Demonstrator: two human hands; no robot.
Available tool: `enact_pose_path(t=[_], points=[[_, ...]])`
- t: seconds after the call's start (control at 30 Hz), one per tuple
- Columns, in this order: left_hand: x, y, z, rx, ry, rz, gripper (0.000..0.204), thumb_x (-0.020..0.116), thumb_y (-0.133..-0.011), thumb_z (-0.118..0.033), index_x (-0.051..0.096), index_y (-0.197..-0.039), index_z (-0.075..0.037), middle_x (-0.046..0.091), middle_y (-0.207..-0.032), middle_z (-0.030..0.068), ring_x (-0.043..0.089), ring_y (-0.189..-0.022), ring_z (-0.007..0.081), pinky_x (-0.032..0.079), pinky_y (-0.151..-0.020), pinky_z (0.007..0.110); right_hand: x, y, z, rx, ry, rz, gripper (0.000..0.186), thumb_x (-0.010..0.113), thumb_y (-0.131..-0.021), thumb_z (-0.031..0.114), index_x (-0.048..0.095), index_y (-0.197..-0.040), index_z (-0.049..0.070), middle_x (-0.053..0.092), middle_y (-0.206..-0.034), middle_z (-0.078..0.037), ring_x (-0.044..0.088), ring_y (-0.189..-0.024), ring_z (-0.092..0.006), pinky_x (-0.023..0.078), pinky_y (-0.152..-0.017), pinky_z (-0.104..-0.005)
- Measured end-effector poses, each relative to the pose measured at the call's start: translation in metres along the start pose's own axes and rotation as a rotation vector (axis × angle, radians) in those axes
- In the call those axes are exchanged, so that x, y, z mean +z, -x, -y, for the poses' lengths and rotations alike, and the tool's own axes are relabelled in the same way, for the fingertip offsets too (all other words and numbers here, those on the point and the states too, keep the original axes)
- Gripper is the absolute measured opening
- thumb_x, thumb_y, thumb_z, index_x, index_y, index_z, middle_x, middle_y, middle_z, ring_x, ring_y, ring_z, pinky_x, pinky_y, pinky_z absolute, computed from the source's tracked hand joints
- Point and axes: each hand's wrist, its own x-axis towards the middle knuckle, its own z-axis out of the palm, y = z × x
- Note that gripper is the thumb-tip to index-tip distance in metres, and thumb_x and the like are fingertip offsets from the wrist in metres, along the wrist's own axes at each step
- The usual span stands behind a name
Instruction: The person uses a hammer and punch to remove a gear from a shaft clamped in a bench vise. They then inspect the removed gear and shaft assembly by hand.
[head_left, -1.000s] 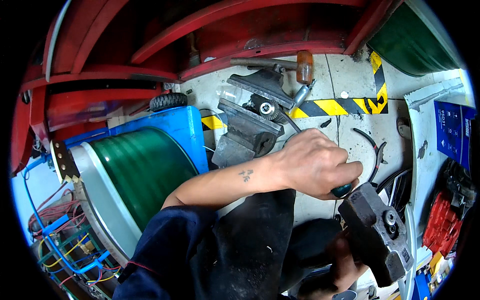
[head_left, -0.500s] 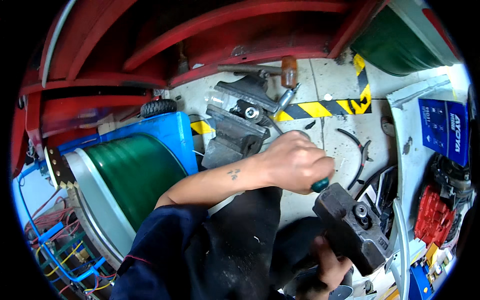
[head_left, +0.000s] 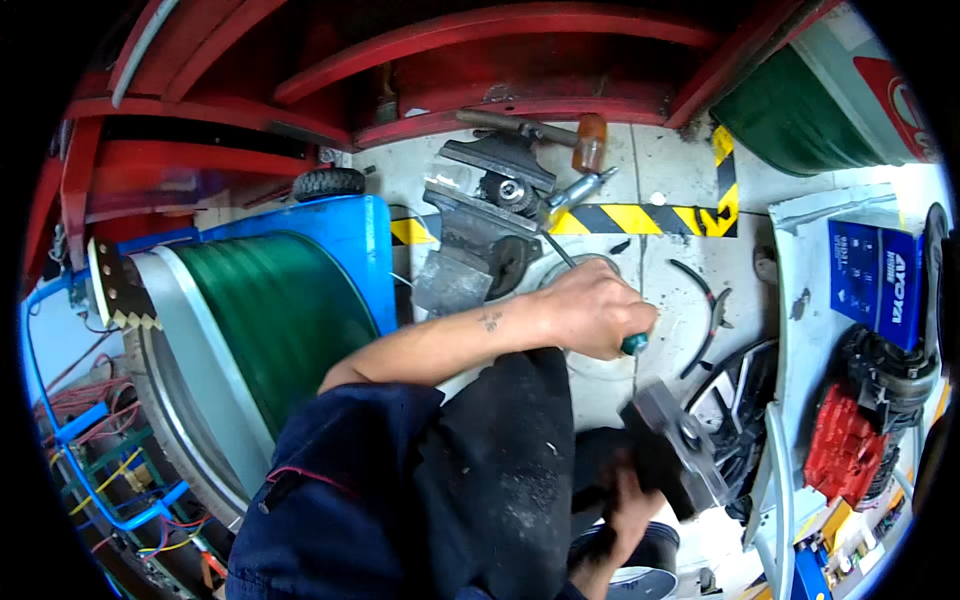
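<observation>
My left hand [head_left: 600, 310] is closed in a fist around a screwdriver, whose green handle end [head_left: 634, 344] shows below the knuckles. Its thin dark shaft [head_left: 558, 249] runs up and left toward a bench vise [head_left: 470, 225] on the floor. A dark round metal part [head_left: 510, 192] sits between the vise jaws; whether the tip touches it I cannot tell. Lower right, my right hand [head_left: 632, 505] is blurred, with its fingers closed at the underside of a heavy dark metal block [head_left: 680, 450]. The grip itself is partly hidden.
Beyond the vise lie a mallet with an amber head [head_left: 590, 143] and a silver tool [head_left: 580, 190]. Green drums [head_left: 280, 320] stand at left and far right. A black bucket [head_left: 650, 550] is below my right hand. A blue box [head_left: 877, 280] stands at right.
The metal block and my right hand have moved slightly up and left in the picture. My left hand keeps its hold on the screwdriver. The whole view has shifted a little.
</observation>
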Motion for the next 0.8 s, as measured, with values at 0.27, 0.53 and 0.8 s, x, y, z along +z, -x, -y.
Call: enact_pose_path(t=[0.27, 0.53, 0.8], points=[[-0.013, -0.021, -0.022, 0.215, -0.091, -0.058, 0.018, 0.068, -0.058, -0.014, 0.052, -0.064, -0.011, 0.046, -0.055, 0.0012, 0.056, -0.050, 0.0197, 0.044, -0.044, 0.033, 0.004, 0.006, 0.020, -0.098, -0.045, -0.045, 0.010, 0.059, -0.087, 0.000, 0.054, -0.094, -0.002, 0.050, -0.066, -0.006, 0.046, -0.049, -0.0130, 0.040, -0.046, -0.0282], [-0.034, -0.006, 0.002, 0.165, -0.120, -0.056, 0.018, 0.072, -0.058, -0.013, 0.056, -0.067, -0.013, 0.044, -0.056, 0.0005, 0.055, -0.050, 0.0185, 0.042, -0.045, 0.033, 0.023, -0.002, 0.029, -0.011, -0.101, -0.020, 0.011, 0.058, -0.086, -0.002, 0.053, -0.095, -0.004, 0.049, -0.064, -0.006, 0.045, -0.049, -0.0128, 0.039, -0.046, -0.0282], [-0.039, -0.007, 0.009, 0.128, -0.069, -0.061, 0.018, 0.070, -0.056, -0.014, 0.055, -0.066, -0.013, 0.047, -0.057, 0.0009, 0.056, -0.051, 0.0202, 0.043, -0.045, 0.034, 0.027, -0.010, 0.032, -0.150, -0.007, -0.119, 0.013, 0.060, -0.086, 0.004, 0.053, -0.094, -0.003, 0.050, -0.063, -0.005, 0.045, -0.046, -0.0122, 0.038, -0.043, -0.0273]])
